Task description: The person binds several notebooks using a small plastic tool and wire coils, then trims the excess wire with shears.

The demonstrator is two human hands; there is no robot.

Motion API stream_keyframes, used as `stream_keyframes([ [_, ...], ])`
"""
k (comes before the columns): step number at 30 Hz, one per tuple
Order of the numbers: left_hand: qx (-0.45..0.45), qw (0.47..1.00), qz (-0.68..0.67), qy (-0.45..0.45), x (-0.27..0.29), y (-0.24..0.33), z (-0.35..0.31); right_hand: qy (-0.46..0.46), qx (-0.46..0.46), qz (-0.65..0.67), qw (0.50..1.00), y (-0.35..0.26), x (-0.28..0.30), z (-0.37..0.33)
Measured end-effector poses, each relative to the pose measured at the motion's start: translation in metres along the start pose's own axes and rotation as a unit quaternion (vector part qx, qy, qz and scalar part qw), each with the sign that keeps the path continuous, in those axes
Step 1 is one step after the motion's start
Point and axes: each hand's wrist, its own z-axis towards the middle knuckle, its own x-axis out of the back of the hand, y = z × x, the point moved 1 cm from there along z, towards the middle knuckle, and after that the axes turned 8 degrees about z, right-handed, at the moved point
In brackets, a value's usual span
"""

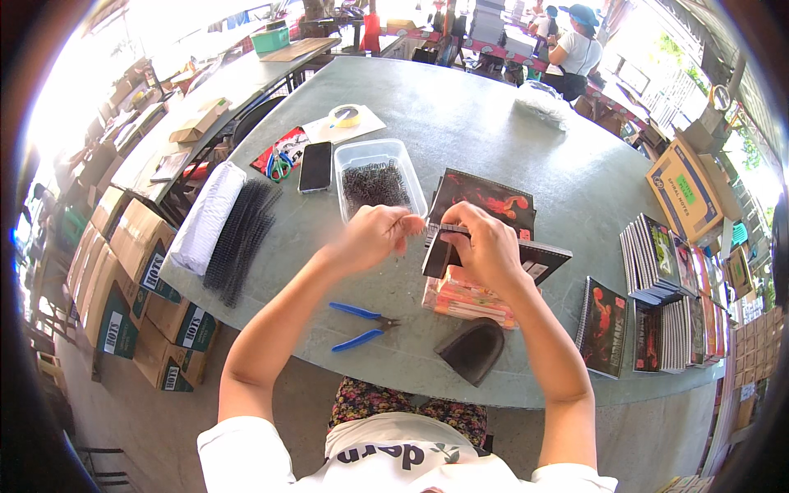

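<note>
My right hand [486, 245] grips a dark-covered notebook [546, 261], tilted up with its edge toward me, above a small pile of orange-and-pink packs [460, 297]. Close to the notebook's left end, my left hand [380, 236] is pinched shut; what lies between its fingertips is too small to make out. Just beyond that hand stands a clear plastic tub [415, 177] of black coil pieces [374, 185]. Behind the held notebook lie dark notebooks with a red picture [485, 195]. Blue-handled pliers [362, 313] rest, jaws to the right, on the table nearer my body.
A dark curved pad [472, 352] lies near the front edge. Notebook stacks [649, 263] and a carton [684, 191] are at right. Left are long black coils [241, 238], a white roll [209, 215], a phone [316, 168], scissors [280, 163] and tape [345, 116]. A person [578, 53] stands far off.
</note>
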Motion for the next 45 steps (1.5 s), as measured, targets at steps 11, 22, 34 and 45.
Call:
stream_keyframes([
  [11,-0.027,0.989,0.120,-0.087,-0.162,0.055,-0.096,0.059,0.005,-0.050,0.997,0.004,-0.001,-0.001],
  [22,-0.063,0.963,0.213,0.149,-0.013,0.050,-0.031,-0.008,-0.126,0.001,0.992,0.021,0.053,-0.049],
  [34,-0.126,0.963,0.217,0.095,-0.028,0.057,-0.025,0.070,-0.003,-0.069,0.995,0.014,0.032,-0.059],
  [45,-0.135,0.979,0.151,0.016,-0.033,0.073,-0.009,0.049,-0.124,-0.034,0.990,0.020,0.080,-0.076],
])
